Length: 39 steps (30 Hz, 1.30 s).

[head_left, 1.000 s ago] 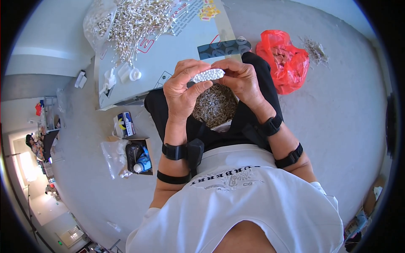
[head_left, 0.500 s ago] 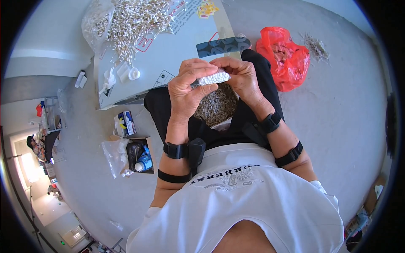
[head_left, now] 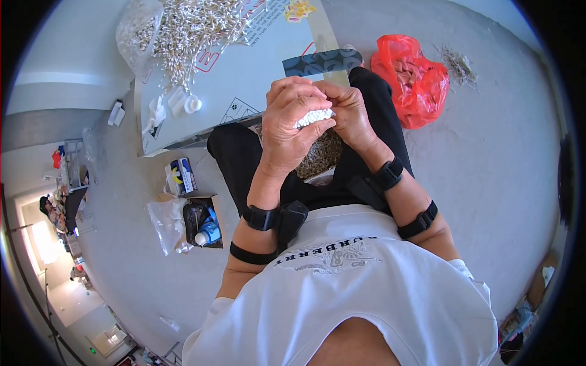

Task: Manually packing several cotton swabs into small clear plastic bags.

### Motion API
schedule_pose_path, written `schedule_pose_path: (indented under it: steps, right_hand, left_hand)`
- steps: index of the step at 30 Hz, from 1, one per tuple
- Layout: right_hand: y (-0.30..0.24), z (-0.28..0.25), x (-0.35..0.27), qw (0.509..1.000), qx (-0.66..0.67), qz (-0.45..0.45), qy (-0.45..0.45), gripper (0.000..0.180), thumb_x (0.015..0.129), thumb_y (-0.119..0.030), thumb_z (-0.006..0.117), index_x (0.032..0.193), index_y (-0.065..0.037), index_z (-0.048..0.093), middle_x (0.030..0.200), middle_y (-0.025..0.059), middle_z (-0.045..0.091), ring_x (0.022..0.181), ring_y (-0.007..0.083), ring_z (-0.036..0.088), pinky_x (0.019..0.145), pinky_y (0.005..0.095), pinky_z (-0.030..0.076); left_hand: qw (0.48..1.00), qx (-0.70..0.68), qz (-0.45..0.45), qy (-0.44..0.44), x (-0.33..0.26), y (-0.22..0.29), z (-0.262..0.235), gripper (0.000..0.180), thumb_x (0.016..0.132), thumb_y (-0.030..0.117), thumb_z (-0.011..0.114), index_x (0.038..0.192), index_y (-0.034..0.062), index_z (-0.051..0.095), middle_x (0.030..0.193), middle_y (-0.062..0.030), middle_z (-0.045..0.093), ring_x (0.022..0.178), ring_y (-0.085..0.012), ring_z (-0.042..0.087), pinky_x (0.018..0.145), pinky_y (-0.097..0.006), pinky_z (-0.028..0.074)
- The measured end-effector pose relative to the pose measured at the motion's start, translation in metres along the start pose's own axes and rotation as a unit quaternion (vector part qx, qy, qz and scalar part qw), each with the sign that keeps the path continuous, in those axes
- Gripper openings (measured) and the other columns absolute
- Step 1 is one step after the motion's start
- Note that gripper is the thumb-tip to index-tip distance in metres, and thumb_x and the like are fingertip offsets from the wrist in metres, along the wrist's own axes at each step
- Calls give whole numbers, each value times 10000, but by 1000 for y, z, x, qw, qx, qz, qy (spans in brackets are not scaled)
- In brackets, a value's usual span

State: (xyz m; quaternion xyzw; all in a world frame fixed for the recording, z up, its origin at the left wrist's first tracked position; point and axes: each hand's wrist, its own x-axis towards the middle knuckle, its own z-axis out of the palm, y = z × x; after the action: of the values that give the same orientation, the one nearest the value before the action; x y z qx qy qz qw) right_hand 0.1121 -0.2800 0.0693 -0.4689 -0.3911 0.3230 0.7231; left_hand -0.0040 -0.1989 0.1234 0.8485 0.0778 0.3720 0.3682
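Note:
A bundle of cotton swabs (head_left: 314,118) is held between my hands above my lap, its packed white tips facing me. My left hand (head_left: 292,122) wraps round the bundle, fingers over the top and thumb along the near side. On the other end, my right hand (head_left: 349,113) pinches with bent fingers; what its fingertips grip looks like the edge of the bundle's clear wrapping, partly hidden. Below, between my knees, sits a container full of loose swabs (head_left: 320,155), partly covered by my left hand and wrist.
Ahead stands a large pale box (head_left: 226,82) bearing a heap of loose swabs (head_left: 192,36), a clear bag (head_left: 135,33) and a small white container (head_left: 192,104). A red plastic bag (head_left: 418,85) lies right. Left on the floor is an open carton (head_left: 213,239) with a blue bottle.
My left hand has shifted right and closed further round the bundle, so fewer white tips show. My right hand stays near the same place, at the bundle's end.

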Motion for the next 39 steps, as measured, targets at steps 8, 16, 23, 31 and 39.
schedule_pose_path:
  steps: [8,16,23,31,39]
  right_hand:
    - [-5,-2,-1,997,65,50,3,303,731,148,688,1002,13,693,962,46,697,904,99,623,839,268,524]
    - [0,-5,-1,992,98,79,25,295,729,134,697,999,14,698,988,57,705,914,121,644,858,264,526]
    - [0,-5,-2,996,47,64,31,261,771,121,681,1010,15,688,951,52,694,896,102,633,826,244,521]
    - [-8,4,-2,988,105,101,46,277,821,-9,743,1078,18,645,932,27,682,857,70,608,782,227,501]
    - [-31,7,0,978,-194,-11,72,219,787,7,736,995,-8,670,844,23,639,763,92,593,655,264,490]
  left_hand:
    - [991,-121,-50,17,-3,-4,-5,318,647,14,815,944,53,708,999,-40,670,1042,-235,599,883,-342,490]
    - [990,-115,-82,23,-4,-5,-17,309,674,15,807,969,43,721,1015,-61,689,1013,-209,628,866,-309,505]
    - [987,-138,-76,36,-9,-16,-18,288,749,17,779,1024,24,693,1000,-58,689,997,-186,625,882,-300,499]
    - [835,-450,-250,194,-19,-32,-3,194,893,3,654,1062,-52,577,1013,-131,662,904,-184,666,848,-363,572]
    - [942,-204,-205,170,-11,-29,-11,471,768,20,756,1206,9,583,1172,-108,619,1111,-191,585,865,-340,520]
